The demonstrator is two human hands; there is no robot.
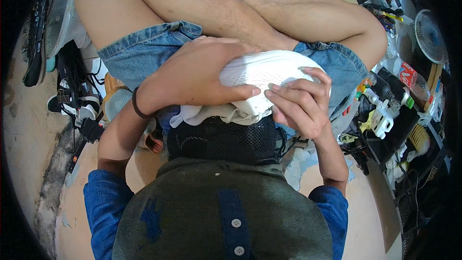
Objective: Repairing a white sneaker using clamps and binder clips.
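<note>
In my lap lies a rounded white fabric item (272,67) with ribbed lines along its far side and rows of small holes; its exact kind I cannot make out. My left hand (204,74) is wrapped around its left side, thumb pressed on top and the fingers out of sight behind it. On its right side, my right hand (305,103) pinches it with curled fingertips near the left thumb. Loose greyish-white cloth (207,114) hangs at its near edge. Just below sits a black mesh piece (224,139) against my waist.
My crossed legs (231,17) and denim shorts (137,50) surround the work. To the right are a small white fan (430,36), a plastic bottle (413,79), a white container (381,121) and mixed clutter. Shoes (88,108) and black straps lie at the left.
</note>
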